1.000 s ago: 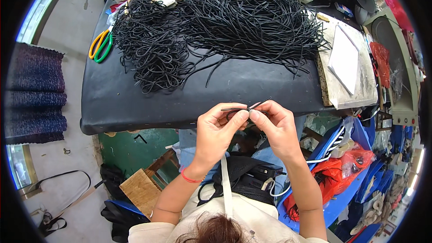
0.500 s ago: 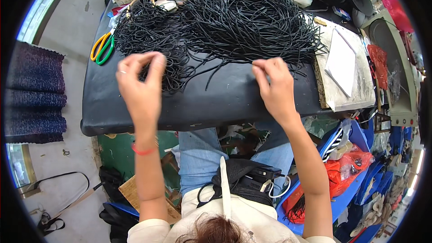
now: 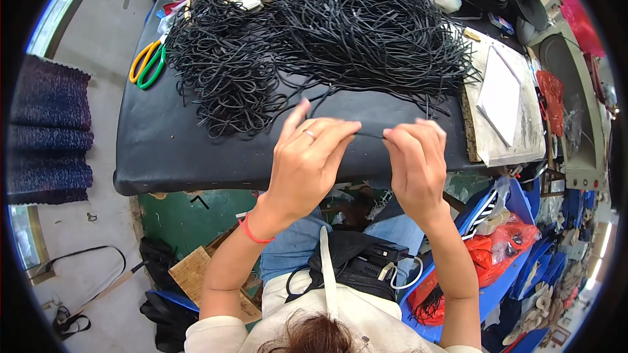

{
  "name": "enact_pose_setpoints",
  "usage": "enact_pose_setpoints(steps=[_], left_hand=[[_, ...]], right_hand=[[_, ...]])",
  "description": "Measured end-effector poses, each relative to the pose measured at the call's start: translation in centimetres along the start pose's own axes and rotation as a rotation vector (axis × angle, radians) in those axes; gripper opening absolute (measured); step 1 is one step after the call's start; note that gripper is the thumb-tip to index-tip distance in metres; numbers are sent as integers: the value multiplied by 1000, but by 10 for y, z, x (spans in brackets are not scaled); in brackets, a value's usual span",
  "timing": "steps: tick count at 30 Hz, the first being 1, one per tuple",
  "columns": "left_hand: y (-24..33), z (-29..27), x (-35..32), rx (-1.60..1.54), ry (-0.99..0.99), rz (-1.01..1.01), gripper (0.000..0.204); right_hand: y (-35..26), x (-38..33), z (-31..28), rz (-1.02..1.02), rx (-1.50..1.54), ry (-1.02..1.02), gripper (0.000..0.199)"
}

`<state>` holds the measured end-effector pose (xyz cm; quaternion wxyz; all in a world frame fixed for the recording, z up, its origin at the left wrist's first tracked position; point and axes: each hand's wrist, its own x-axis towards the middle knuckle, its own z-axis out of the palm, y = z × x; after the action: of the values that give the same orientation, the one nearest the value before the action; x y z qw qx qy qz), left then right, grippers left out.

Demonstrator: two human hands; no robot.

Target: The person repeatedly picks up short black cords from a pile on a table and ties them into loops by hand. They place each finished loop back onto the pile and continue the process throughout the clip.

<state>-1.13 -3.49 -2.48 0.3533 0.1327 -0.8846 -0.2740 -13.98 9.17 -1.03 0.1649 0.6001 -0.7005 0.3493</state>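
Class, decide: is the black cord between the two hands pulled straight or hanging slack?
Straight: the black cord runs taut between left hand and right hand.

Workshop: cord heaps on black worktable, scissors.

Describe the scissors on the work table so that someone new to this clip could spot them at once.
Start at the black padded table and go to its far left corner, beside the looped end of the heap of black cords. The scissors lie there flat on the table top. Their yellow and green handle loops are the only bright thing on that side, well away from both hands.
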Motion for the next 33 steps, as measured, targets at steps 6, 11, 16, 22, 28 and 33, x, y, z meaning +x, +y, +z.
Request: enact_pose_setpoints(steps=[6,11,16,22,28,33], left_hand=[[17,-23,-11,-190,-125,-215,14],[29,-6,-14,-1068,-165,-867,19],[25,-1,-10,-1430,-147,-1053,24],[18,-11,-22,-1137,-238,-970,24],[24,-22,-36,-843,-384,-826,17],[31,-9,-22,-1260,-159,-1061,21]], right_hand=[[2,-1,-30,131,-19,203,19],[-14,2,-12,435,72,193,9],[-33,-1,-1,421,244,13,18],[2,0,-11,162,-3,84,25],[14,6,-24,183,-130,207,17],[-18,3,-4,395,125,82,9]])
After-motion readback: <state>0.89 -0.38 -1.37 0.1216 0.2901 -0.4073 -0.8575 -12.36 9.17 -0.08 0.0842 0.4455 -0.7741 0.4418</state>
